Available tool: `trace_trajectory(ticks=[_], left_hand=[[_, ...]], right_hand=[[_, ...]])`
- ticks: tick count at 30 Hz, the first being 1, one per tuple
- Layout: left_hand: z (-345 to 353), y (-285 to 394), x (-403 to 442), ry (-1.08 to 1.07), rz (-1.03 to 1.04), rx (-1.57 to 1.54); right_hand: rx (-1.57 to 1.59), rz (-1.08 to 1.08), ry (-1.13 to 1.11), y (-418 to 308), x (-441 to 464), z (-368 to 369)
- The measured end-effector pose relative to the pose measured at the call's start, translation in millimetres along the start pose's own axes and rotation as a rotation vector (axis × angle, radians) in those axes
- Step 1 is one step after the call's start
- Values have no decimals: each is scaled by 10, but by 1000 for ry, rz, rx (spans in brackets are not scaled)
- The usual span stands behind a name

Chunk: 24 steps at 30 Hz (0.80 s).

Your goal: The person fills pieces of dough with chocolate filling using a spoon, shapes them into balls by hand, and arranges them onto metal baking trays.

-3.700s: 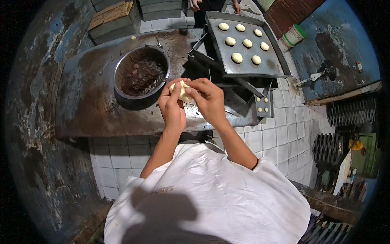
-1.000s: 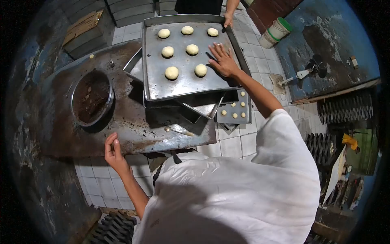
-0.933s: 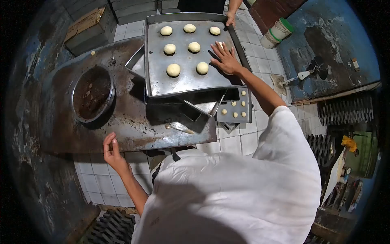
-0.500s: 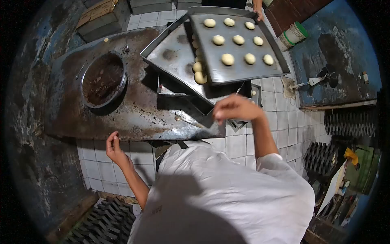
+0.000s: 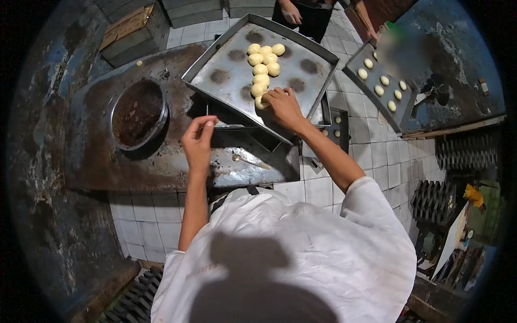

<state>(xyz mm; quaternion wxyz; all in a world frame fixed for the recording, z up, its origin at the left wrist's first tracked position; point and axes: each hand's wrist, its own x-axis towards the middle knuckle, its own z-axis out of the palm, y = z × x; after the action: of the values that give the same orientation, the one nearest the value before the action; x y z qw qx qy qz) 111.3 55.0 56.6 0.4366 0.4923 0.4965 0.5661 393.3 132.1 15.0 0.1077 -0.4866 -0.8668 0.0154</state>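
Observation:
Pale round dough balls lie in a touching cluster down the middle of a large metal tray. At the near end of that cluster, the fingers of my right hand are wrapped round one dough ball. Left of the tray's near side, my left hand is raised over the table with its thumb and fingertips brought together. Whatever may be between those fingertips is too small or hidden to name.
A metal bowl with dark brown contents stands on the stained table. A spoon lies near the table's front edge. At the right, another person's hand holds a tray of spaced dough balls. A box stands at the back left.
The tray of spaced dough balls has moved away to the right, uncovering the cluster. My right hand has reached forward onto a dough ball. My left hand has moved up and right.

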Motion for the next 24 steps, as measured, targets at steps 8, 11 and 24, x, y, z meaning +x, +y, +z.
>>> trace_trajectory(ticks=[8,11,24], left_hand=[[597,73,-13,-371,16,36],[768,104,-4,-377,171,153],[943,127,-188,-218,-162,-159]], right_hand=[[705,423,399,-650,-645,-708],[880,547,427,-772,-665,-799],[1026,737,620,-1108,-351,-616]])
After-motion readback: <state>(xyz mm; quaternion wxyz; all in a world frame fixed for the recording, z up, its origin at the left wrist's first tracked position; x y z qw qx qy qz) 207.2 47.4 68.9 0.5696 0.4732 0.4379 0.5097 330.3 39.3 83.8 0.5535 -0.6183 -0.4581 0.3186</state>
